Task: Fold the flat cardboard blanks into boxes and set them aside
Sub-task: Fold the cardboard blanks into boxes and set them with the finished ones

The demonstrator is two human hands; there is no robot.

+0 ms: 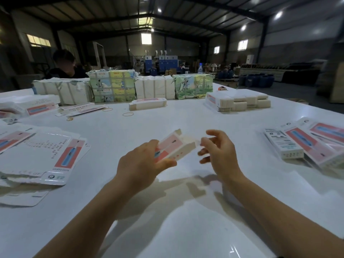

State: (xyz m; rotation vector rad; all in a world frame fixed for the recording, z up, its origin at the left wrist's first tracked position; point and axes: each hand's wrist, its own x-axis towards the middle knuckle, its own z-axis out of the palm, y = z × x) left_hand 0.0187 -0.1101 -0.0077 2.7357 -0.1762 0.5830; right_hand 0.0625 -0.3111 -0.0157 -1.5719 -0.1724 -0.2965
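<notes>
The left hand (pixel 143 161) pinches a half-folded box (pixel 175 146), its long axis running near-left to far-right; the right hand (pixel 217 151), fingers loosely spread, hovers at its far-right end.

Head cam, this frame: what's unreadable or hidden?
- Pink-and-white cardboard box, head view: near end covered by the left hand; far flap motion-blurred.
- Right hand: fingertips blurred, contact with the box unclear.
- Print on the flat pink-and-white blanks: too small.
- Finished boxes: pile cut off by the right edge.

A dim warehouse hall with a dark pitched roof (pixel 149 17), bright ceiling lamps (pixel 278 14), small lit windows (pixel 243 44), blue machinery (pixel 161 62) at the far wall.
</notes>
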